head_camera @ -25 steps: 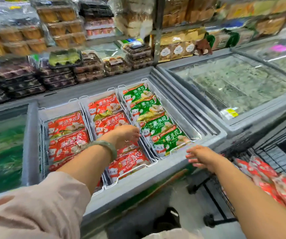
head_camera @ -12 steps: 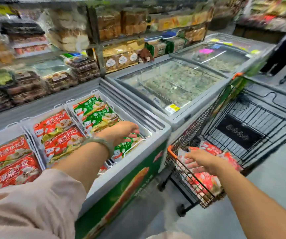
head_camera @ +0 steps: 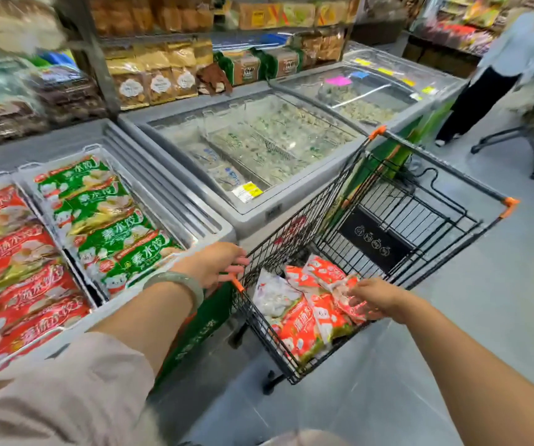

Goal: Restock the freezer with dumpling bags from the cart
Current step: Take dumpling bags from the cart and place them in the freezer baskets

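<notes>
Dumpling bags (head_camera: 310,317), crinkled glossy plastic pillows

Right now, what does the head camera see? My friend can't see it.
A person's right hand reaches onto red dumpling bags in a black wire cart. Their left hand rests by the cart's corner, beside an open freezer of red and green bags.

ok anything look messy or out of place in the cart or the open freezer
Nothing is spilled or torn. The red dumpling bags lie in a loose heap in the cart, one white side up, unlike the neat rows in the freezer.
</notes>
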`<state>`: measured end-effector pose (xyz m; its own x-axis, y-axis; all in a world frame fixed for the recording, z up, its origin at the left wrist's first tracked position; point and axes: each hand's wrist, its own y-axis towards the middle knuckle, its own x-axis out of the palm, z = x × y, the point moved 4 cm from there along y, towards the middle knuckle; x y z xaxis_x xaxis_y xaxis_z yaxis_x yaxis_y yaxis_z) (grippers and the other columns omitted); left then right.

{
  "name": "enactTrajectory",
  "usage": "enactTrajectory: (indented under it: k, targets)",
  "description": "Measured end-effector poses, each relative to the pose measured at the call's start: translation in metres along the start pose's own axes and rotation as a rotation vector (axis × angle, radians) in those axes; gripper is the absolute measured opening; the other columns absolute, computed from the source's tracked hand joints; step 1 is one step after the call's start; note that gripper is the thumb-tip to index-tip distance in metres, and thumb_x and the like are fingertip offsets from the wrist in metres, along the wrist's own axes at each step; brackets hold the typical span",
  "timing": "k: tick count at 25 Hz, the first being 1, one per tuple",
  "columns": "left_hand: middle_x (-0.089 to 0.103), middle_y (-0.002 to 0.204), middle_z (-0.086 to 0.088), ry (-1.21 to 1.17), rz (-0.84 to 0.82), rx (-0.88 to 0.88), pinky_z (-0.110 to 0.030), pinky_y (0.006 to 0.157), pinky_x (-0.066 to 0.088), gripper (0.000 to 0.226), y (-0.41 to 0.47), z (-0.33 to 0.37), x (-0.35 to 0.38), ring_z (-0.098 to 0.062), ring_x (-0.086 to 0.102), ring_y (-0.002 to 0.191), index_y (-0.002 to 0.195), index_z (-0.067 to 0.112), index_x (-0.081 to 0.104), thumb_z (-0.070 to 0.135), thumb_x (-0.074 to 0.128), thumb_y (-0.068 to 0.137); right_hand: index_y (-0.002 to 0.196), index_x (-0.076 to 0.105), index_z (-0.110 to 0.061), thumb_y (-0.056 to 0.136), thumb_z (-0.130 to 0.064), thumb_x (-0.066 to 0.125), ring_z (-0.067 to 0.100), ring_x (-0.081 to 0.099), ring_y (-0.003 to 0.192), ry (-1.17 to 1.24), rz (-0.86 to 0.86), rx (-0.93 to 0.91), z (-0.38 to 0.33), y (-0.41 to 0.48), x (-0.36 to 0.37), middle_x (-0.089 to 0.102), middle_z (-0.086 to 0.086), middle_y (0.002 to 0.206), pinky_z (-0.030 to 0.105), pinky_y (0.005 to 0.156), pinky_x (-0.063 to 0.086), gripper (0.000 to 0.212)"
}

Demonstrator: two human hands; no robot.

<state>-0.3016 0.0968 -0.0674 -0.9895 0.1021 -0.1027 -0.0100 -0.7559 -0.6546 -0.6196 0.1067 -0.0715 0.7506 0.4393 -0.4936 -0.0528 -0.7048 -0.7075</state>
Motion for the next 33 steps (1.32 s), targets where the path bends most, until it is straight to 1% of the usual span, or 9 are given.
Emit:
enactTrajectory:
  k: [4, 7, 11, 15, 20, 25, 28, 31, 33]
  targets:
    - [0.063, 0.101, 0.003, 0.080, -0.071, -0.071, -0.027, 0.080, 0.044, 0.027, 0.031, 0.010, 0.053, -0.009, 0.057, 0.081, 0.118, 0.014, 0.054, 0.029, 0.044, 0.098, 0.106, 0.056, -0.011, 0.097, -0.023, 0.046, 0.015, 0.054, 0.070, -0.013, 0.008, 0.079, 0.022, 0.026, -0.026, 0.059, 0.006, 0.093, 0.026, 0.063, 0.044, 0.018]
    - [0.063, 0.105, 0.000, 0.123, -0.089, -0.107, -0.025, 0.074, 0.045, 0.028, 0.063, 0.024, 0.073, -0.011, 0.055, 0.077, 0.119, 0.012, 0.053, 0.027, 0.042, 0.099, 0.114, 0.057, -0.006, 0.095, -0.024, 0.048, 0.016, 0.053, 0.067, -0.021, -0.005, 0.112, 0.027, 0.054, -0.035, 0.059, 0.005, 0.086, 0.029, 0.064, 0.042, 0.027]
    - [0.064, 0.103, -0.001, 0.150, -0.108, -0.118, -0.033, 0.094, 0.045, 0.020, 0.117, 0.063, 0.085, -0.015, 0.058, 0.094, 0.113, 0.016, 0.053, 0.025, 0.043, 0.099, 0.111, 0.055, -0.008, 0.098, -0.022, 0.044, 0.017, 0.053, 0.073, 0.014, -0.026, 0.135, 0.012, 0.087, -0.048, 0.057, 0.008, 0.094, 0.028, 0.065, 0.043, 0.022]
    - [0.060, 0.078, 0.004, 0.143, -0.174, -0.118, -0.024, 0.070, 0.041, 0.011, 0.169, 0.099, 0.103, -0.008, 0.050, 0.063, 0.101, 0.018, 0.052, 0.024, 0.043, 0.098, 0.111, 0.053, -0.006, 0.100, -0.021, 0.040, 0.015, 0.050, 0.073, 0.030, -0.039, 0.081, -0.008, 0.122, -0.065, 0.056, 0.009, 0.098, 0.024, 0.057, 0.038, 0.023]
    - [0.062, 0.084, 0.006, 0.200, -0.163, -0.171, -0.024, 0.064, 0.040, 0.021, 0.209, 0.107, 0.132, -0.007, 0.051, 0.063, 0.111, 0.016, 0.055, 0.024, 0.043, 0.097, 0.101, 0.055, -0.012, 0.100, -0.022, 0.040, 0.015, 0.055, 0.076, 0.001, -0.069, 0.071, -0.011, 0.166, -0.085, 0.060, 0.007, 0.099, 0.023, 0.057, 0.041, 0.018]
    - [0.061, 0.086, 0.003, 0.139, -0.116, -0.287, -0.023, 0.066, 0.040, 0.019, 0.237, 0.085, 0.152, -0.009, 0.053, 0.072, 0.100, 0.016, 0.059, 0.025, 0.042, 0.098, 0.112, 0.057, -0.003, 0.098, -0.027, 0.041, 0.020, 0.055, 0.087, -0.293, -0.104, 0.052, 0.023, 0.237, -0.103, 0.062, 0.012, 0.109, 0.037, 0.080, 0.050, 0.032]
    - [0.056, 0.082, 0.003, 0.047, -0.035, -0.387, -0.022, 0.064, 0.035, 0.021, 0.253, 0.053, 0.171, -0.009, 0.050, 0.071, 0.083, 0.019, 0.053, 0.021, 0.040, 0.099, 0.121, 0.057, -0.005, 0.098, -0.035, 0.041, 0.025, 0.055, 0.105, -0.512, -0.150, 0.039, 0.051, 0.287, -0.107, 0.060, 0.014, 0.123, 0.032, 0.089, 0.043, 0.041]
    - [0.059, 0.087, -0.002, -0.020, 0.064, -0.494, -0.022, 0.063, 0.037, 0.017, 0.268, 0.004, 0.193, -0.011, 0.051, 0.070, 0.093, 0.014, 0.055, 0.022, 0.041, 0.099, 0.106, 0.061, -0.005, 0.096, -0.024, 0.041, 0.028, 0.057, 0.108, -0.596, -0.242, -0.007, 0.077, 0.330, -0.099, 0.062, 0.015, 0.114, 0.030, 0.085, 0.042, 0.029]
    - [0.057, 0.083, -0.002, -0.069, 0.091, -0.562, -0.021, 0.059, 0.034, 0.020, 0.279, -0.026, 0.213, -0.011, 0.050, 0.067, 0.086, 0.014, 0.054, 0.019, 0.040, 0.100, 0.124, 0.058, -0.013, 0.093, -0.020, 0.046, 0.029, 0.055, 0.117, -0.626, -0.287, -0.003, 0.096, 0.358, -0.092, 0.058, 0.013, 0.129, 0.031, 0.094, 0.043, 0.034]
